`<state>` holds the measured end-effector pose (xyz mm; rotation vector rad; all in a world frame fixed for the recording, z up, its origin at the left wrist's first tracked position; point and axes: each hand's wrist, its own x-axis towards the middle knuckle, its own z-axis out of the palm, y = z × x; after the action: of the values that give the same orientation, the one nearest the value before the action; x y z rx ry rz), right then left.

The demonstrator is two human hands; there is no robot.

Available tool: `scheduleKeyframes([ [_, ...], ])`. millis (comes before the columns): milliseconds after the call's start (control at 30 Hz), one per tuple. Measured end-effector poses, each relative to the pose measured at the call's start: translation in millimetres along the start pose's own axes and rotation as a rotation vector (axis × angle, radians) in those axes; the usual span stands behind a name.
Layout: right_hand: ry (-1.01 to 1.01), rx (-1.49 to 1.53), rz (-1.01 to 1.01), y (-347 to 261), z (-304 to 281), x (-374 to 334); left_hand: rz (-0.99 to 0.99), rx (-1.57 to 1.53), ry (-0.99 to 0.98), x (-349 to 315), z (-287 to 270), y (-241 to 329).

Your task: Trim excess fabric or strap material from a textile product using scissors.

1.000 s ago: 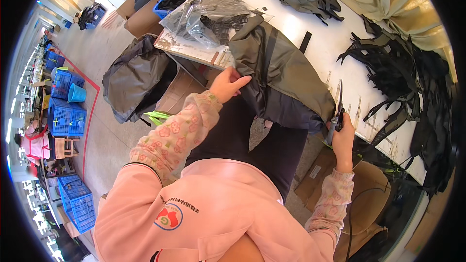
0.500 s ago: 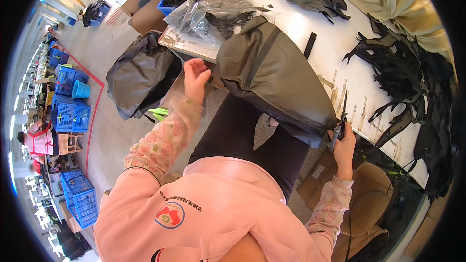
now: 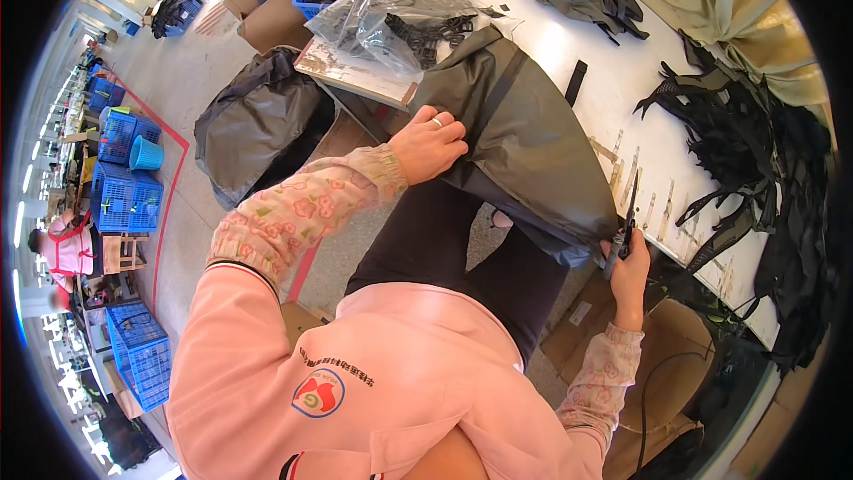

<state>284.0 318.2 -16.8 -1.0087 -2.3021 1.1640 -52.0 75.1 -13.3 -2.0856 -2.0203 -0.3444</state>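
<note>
A large dark grey-olive fabric piece (image 3: pixel 542 147), coated and slightly shiny, hangs over the table's near edge and onto my lap. My left hand (image 3: pixel 431 144) is closed on its left side, with fingers curled and a ring showing; the fingertips press into a fold. At the fabric's lower right corner, my right hand (image 3: pixel 629 262) grips a pair of scissors (image 3: pixel 632 204), blades pointing up and away from me. That hand's fingers are also against the fabric's corner, though whether they pinch it I cannot tell.
The white table (image 3: pixel 542 36) bears a clear plastic bag (image 3: pixel 378 13) of black parts, a black strap (image 3: pixel 576 82) and black mesh scraps (image 3: pixel 711 124). Another dark fabric bundle (image 3: pixel 262 124) lies left. Cardboard (image 3: pixel 680 347) is at lower right. Blue crates (image 3: pixel 129 200) and a person (image 3: pixel 75 244) are far left.
My left hand has moved right from beside the fabric and closed on its left side. The fabric has shifted slightly right; my right hand with the scissors stays almost in place.
</note>
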Motion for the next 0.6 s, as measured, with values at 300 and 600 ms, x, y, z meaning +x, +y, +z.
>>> scheduleKeyframes([
  [300, -0.007, 0.034, 0.022, 8.2, -9.7, 0.8, -0.049, -0.497, 0.145, 16.2, -52.1, -4.0],
  [600, -0.020, -0.100, 0.066, 3.0, -11.4, 1.6, -0.558, -1.300, -0.167, 19.6, -97.4, 0.1],
])
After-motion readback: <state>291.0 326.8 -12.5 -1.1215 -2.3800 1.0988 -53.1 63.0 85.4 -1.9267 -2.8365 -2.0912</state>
